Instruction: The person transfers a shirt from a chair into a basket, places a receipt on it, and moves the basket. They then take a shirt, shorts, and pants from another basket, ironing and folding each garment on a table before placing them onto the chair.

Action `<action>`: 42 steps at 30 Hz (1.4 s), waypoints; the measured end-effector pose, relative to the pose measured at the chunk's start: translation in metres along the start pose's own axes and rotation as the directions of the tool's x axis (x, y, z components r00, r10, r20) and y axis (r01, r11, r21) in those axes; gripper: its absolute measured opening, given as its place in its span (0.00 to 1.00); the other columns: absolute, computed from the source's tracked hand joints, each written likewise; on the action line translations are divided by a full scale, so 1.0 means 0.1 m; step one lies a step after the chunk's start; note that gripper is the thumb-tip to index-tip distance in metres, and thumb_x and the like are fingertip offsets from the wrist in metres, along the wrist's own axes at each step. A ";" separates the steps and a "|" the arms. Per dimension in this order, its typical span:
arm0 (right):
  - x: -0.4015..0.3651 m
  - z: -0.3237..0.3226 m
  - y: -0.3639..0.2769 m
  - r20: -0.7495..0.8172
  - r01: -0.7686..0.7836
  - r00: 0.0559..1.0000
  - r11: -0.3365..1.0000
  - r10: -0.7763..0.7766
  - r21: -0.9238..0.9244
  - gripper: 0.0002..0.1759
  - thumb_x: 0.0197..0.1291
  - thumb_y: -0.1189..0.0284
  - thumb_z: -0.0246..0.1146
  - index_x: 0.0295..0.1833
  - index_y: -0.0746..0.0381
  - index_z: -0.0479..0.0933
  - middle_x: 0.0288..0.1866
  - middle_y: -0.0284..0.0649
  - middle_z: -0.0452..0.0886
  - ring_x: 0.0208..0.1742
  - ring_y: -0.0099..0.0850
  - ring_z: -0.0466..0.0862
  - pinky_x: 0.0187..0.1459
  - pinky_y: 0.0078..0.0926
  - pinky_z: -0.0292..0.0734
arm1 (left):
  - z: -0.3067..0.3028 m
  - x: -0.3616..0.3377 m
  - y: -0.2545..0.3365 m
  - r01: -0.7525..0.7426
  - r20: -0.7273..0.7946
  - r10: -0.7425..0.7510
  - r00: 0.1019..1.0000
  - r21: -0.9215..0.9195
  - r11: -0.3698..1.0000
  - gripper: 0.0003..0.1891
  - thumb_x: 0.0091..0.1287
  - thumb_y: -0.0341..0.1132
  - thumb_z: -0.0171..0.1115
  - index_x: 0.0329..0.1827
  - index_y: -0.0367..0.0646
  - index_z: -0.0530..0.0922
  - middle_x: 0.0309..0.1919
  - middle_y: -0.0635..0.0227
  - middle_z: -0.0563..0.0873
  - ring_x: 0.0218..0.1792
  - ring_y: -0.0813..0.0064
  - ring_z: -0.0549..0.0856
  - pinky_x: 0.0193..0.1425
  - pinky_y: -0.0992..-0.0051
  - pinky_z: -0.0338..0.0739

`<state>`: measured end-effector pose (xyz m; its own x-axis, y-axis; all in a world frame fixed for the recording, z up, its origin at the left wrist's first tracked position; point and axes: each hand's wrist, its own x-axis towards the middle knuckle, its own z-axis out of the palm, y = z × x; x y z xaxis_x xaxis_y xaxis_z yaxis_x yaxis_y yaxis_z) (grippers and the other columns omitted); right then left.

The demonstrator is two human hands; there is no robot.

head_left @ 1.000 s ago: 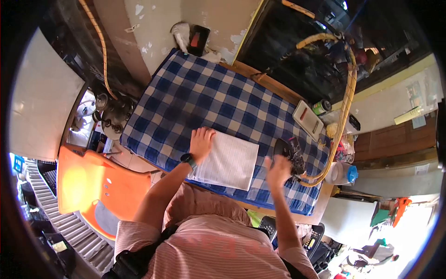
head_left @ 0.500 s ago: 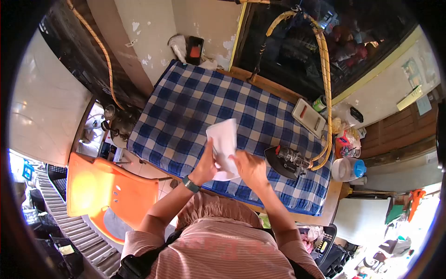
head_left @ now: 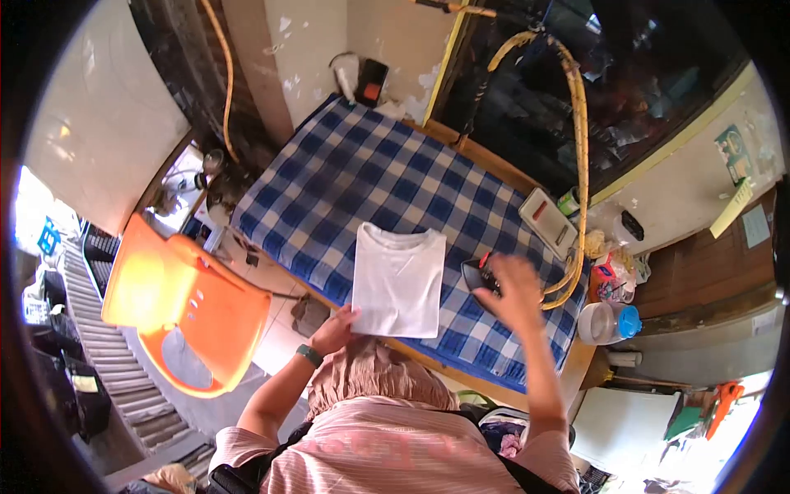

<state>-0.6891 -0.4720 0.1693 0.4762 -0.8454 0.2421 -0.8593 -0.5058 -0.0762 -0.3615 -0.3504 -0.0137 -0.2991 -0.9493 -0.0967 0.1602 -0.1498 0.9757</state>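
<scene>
A white T-shirt (head_left: 398, 284), folded into a neat rectangle with its neckline away from me, lies flat on the blue checked cloth (head_left: 329, 181). My left hand (head_left: 333, 329) pinches the shirt's lower left corner near the table's front edge. To the right of the shirt stands a dark iron (head_left: 473, 277), mostly covered by my right hand. That right hand (head_left: 517, 290) is over the iron with fingers spread, slightly smeared by motion.
A yellow hose-like cord (head_left: 582, 165) arches down to the iron's side. At the table's right lie a white tray (head_left: 547, 222) and a clear jar with a blue lid (head_left: 599, 323). An orange chair (head_left: 210, 309) stands at left; a black and red object (head_left: 373, 82) sits at the back.
The folded white T-shirt went from being held in both hands to lying flat on the cloth. My right hand left it and moved right, over the iron.
</scene>
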 end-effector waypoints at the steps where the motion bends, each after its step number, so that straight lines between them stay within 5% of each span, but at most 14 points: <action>1: -0.10 0.20 0.40 0.060 -0.066 0.995 0.988 0.075 -0.136 0.42 0.43 0.52 0.73 0.64 0.58 0.71 0.49 0.46 0.76 0.54 0.47 0.73 0.57 0.45 0.67 | -0.02 -0.14 -0.21 0.134 -0.106 -0.162 0.981 -0.232 0.963 0.25 0.76 0.46 0.46 0.71 0.42 0.61 0.64 0.64 0.75 0.62 0.66 0.76 0.68 0.64 0.70; 3: -0.08 0.48 1.02 0.335 -0.176 0.935 0.971 0.115 0.160 0.39 0.47 0.55 0.73 0.64 0.60 0.72 0.47 0.48 0.81 0.51 0.46 0.80 0.52 0.41 0.74 | 0.04 -0.28 -0.27 0.234 -0.281 -0.417 0.865 -0.510 0.828 0.15 0.73 0.30 0.55 0.61 0.43 0.67 0.56 0.68 0.78 0.55 0.76 0.79 0.60 0.70 0.78; 4: -0.05 0.53 1.09 0.336 -0.163 0.936 0.974 0.101 0.160 0.39 0.47 0.55 0.73 0.64 0.60 0.72 0.47 0.48 0.81 0.51 0.46 0.80 0.52 0.41 0.74 | 0.06 -0.31 -0.29 0.223 -0.290 -0.414 0.863 -0.516 0.827 0.15 0.73 0.30 0.55 0.61 0.43 0.67 0.56 0.68 0.78 0.55 0.76 0.79 0.60 0.70 0.78; 7: 0.01 0.80 1.22 0.337 -0.192 0.941 0.853 0.020 0.484 0.25 0.54 0.66 0.70 0.54 0.68 0.76 0.20 0.41 0.80 0.20 0.34 0.82 0.29 0.32 0.79 | 0.06 -0.37 -0.43 0.097 -0.386 -0.317 0.866 -0.492 0.865 0.11 0.72 0.29 0.56 0.54 0.42 0.69 0.51 0.68 0.81 0.52 0.77 0.81 0.55 0.72 0.80; 8: 0.06 0.82 1.25 0.341 -0.186 0.940 0.856 0.012 0.482 0.25 0.54 0.66 0.70 0.54 0.68 0.76 0.20 0.41 0.80 0.20 0.34 0.82 0.29 0.32 0.79 | 0.04 -0.37 -0.44 0.102 -0.389 -0.296 0.873 -0.448 0.888 0.09 0.72 0.30 0.58 0.51 0.43 0.69 0.48 0.68 0.81 0.49 0.77 0.82 0.54 0.73 0.81; 10: 0.17 0.80 1.25 0.733 -0.706 0.663 0.451 0.152 0.545 0.19 0.54 0.66 0.70 0.45 0.67 0.77 0.22 0.41 0.81 0.20 0.30 0.81 0.24 0.28 0.76 | 0.02 -0.37 -0.45 0.102 -0.389 -0.275 0.879 -0.411 0.906 0.08 0.71 0.30 0.59 0.48 0.44 0.70 0.45 0.68 0.82 0.45 0.77 0.83 0.52 0.74 0.81; 12: 0.26 0.77 1.07 0.750 -0.755 0.633 0.363 0.190 0.545 0.15 0.55 0.65 0.70 0.38 0.65 0.76 0.21 0.40 0.79 0.18 0.28 0.79 0.20 0.26 0.74 | 0.02 -0.37 -0.43 0.130 -0.385 -0.310 0.869 -0.427 0.895 0.06 0.71 0.32 0.60 0.44 0.43 0.72 0.42 0.70 0.82 0.44 0.78 0.83 0.51 0.74 0.82; 14: 0.39 0.73 0.66 0.620 -0.824 0.566 0.337 0.544 0.456 0.14 0.55 0.66 0.69 0.35 0.66 0.75 0.19 0.38 0.77 0.15 0.27 0.77 0.19 0.25 0.73 | 0.00 -0.37 -0.43 0.145 -0.362 -0.320 0.876 -0.433 0.889 0.07 0.70 0.33 0.61 0.43 0.42 0.73 0.40 0.71 0.81 0.44 0.79 0.83 0.51 0.75 0.81; 18: 0.66 0.68 0.26 0.635 -0.744 0.665 0.270 0.392 0.611 0.15 0.57 0.65 0.68 0.33 0.67 0.75 0.18 0.37 0.76 0.15 0.27 0.76 0.18 0.28 0.70 | -0.07 -0.36 -0.34 0.256 -0.298 -0.371 0.880 -0.360 0.897 0.10 0.69 0.37 0.63 0.41 0.40 0.75 0.37 0.73 0.80 0.41 0.81 0.82 0.48 0.79 0.80; 22: 0.98 1.09 -0.39 0.609 -0.661 0.729 0.551 0.312 0.510 0.18 0.57 0.62 0.67 0.34 0.69 0.77 0.16 0.38 0.77 0.13 0.28 0.77 0.18 0.28 0.70 | -0.15 -0.33 -0.36 0.281 -0.255 -0.369 0.894 -0.325 0.903 0.12 0.69 0.39 0.64 0.40 0.38 0.77 0.36 0.73 0.81 0.38 0.83 0.81 0.45 0.81 0.78; 28: 1.48 1.27 -0.51 0.560 -0.683 0.717 0.578 0.415 0.446 0.22 0.52 0.58 0.67 0.33 0.70 0.79 0.19 0.43 0.81 0.17 0.30 0.81 0.24 0.29 0.77 | -0.27 -0.35 -0.48 0.328 -0.253 -0.352 0.901 -0.134 0.935 0.13 0.67 0.41 0.66 0.39 0.37 0.79 0.32 0.73 0.83 0.34 0.85 0.80 0.39 0.83 0.76; 30: 1.42 1.08 -0.79 0.395 -0.407 0.887 0.809 0.239 0.424 0.25 0.49 0.55 0.68 0.37 0.70 0.82 0.22 0.46 0.83 0.19 0.31 0.83 0.29 0.29 0.79 | -0.27 -0.38 -0.56 0.330 -0.289 -0.331 0.898 -0.055 0.942 0.13 0.67 0.41 0.66 0.38 0.38 0.79 0.30 0.74 0.83 0.32 0.87 0.79 0.37 0.83 0.75; 36: 1.60 1.36 -1.42 0.525 -0.299 0.851 0.821 -0.001 0.486 0.24 0.47 0.56 0.67 0.38 0.67 0.82 0.31 0.55 0.84 0.34 0.53 0.84 0.39 0.42 0.80 | -0.25 -0.39 -0.43 0.381 -0.244 -0.375 0.895 -0.023 0.924 0.10 0.68 0.37 0.66 0.36 0.39 0.78 0.31 0.74 0.83 0.33 0.86 0.80 0.38 0.83 0.76; 42: 1.55 1.22 -1.51 0.455 -0.192 0.889 0.862 -0.049 0.468 0.24 0.47 0.56 0.66 0.34 0.69 0.80 0.32 0.59 0.83 0.40 0.56 0.84 0.43 0.45 0.79 | -0.17 -0.46 -0.45 0.180 -0.274 -0.311 0.910 -0.415 0.892 0.07 0.67 0.27 0.63 0.39 0.39 0.72 0.39 0.64 0.84 0.42 0.74 0.85 0.47 0.75 0.83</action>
<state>-0.4623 -0.5477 0.1001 0.5507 -0.8050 -0.2208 -0.7449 -0.3545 -0.5653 -0.3386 -0.3049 -0.0566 -0.0647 -0.8932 -0.4449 0.4796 -0.4188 0.7711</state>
